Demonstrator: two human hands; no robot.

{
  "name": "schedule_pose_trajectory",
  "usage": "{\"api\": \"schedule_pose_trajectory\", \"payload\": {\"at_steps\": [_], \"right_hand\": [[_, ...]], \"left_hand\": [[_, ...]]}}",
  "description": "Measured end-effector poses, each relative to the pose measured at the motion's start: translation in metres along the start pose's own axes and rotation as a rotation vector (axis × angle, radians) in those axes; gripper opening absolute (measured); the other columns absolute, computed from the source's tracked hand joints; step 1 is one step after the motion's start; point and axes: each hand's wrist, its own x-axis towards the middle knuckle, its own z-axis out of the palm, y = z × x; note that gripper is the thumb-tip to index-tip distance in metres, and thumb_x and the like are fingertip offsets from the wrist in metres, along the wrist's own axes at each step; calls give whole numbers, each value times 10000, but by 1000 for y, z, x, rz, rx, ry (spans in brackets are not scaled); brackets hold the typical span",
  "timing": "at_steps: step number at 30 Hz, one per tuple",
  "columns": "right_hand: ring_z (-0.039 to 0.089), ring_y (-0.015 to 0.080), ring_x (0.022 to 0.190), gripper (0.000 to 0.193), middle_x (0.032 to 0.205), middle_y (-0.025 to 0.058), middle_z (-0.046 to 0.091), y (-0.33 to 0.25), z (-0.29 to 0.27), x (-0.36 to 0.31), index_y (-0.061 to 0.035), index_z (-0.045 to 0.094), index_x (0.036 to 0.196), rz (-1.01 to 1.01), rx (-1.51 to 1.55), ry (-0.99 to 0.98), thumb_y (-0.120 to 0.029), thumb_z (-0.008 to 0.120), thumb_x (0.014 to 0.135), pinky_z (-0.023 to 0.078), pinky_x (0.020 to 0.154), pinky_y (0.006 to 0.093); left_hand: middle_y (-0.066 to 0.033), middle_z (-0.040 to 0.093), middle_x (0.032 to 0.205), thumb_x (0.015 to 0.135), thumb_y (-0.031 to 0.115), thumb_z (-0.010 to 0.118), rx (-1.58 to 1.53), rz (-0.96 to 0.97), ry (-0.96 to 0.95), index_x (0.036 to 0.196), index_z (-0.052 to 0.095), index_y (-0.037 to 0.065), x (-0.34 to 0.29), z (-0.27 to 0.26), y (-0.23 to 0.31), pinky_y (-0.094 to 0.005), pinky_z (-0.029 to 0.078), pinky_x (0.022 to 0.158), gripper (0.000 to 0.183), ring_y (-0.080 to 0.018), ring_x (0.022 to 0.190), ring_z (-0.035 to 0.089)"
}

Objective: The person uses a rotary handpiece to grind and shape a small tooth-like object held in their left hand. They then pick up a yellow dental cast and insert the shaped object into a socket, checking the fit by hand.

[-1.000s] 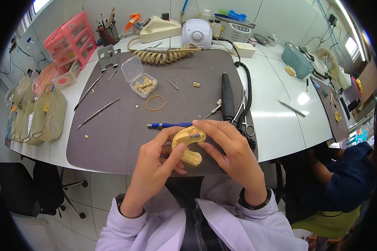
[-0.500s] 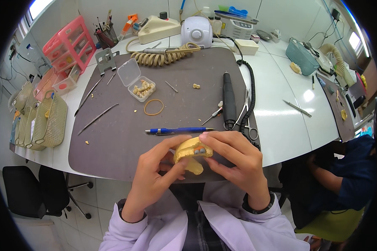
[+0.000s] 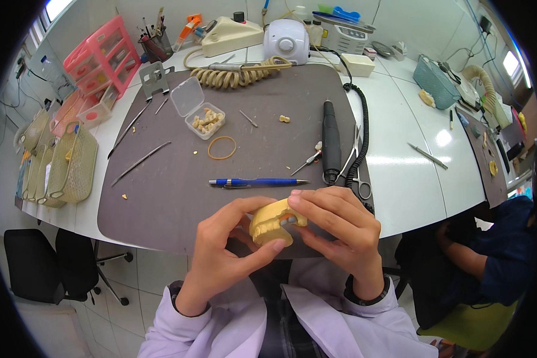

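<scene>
Just over the bench's near edge, both hands hold a pair of yellow plaster dental models. My left hand (image 3: 224, 241) is closed round their left side, its thumb against the lower dental model (image 3: 271, 237). My right hand (image 3: 343, 227) grips the right side of the upper dental model (image 3: 271, 210), its fingertips on top and its thumb underneath. Bluish-grey teeth (image 3: 288, 220) show in a gap on the right side, with a little orange above them. The two models are against each other or nearly so; whether they touch all round is hidden by my fingers.
A blue mechanical pencil (image 3: 259, 182) lies just beyond my hands on the grey mat (image 3: 179, 209). Farther off are a rubber band (image 3: 222, 137), an open box of loose teeth (image 3: 206, 122), a black handpiece (image 3: 330, 143) and scissors (image 3: 357, 186). A seated person (image 3: 495, 244) is at right.
The lower dental model has come up against the upper one, narrowing the gap between them. My left thumb now lies along the lower model. The view has shifted slightly.
</scene>
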Motion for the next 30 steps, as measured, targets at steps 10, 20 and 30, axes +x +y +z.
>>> {"api": "schedule_pose_trajectory", "payload": {"at_steps": [10,20,30], "right_hand": [[623,233,829,516,908,80,659,-6,-1,-2,-29,658,1114,64,77,-14,9,764,611,507,721,320],[624,237,834,545,954,91,662,-13,2,-2,-27,629,1169,203,214,-30,-12,781,645,509,732,323],[601,265,839,483,920,101,623,-4,3,-5,-58,603,1180,196,232,-98,-54,748,719,496,741,343]], "left_hand": [[-65,659,834,765,150,779,213,160,77,1025,647,18,-5,4,-4,-227,499,556,320,-121,666,628],[-69,666,833,794,158,756,145,71,56,1022,646,4,-6,3,-3,-227,484,553,297,-108,655,623],[-58,664,774,781,181,750,48,-132,-50,997,628,-23,3,-1,5,-196,471,579,321,-75,669,621]]}}
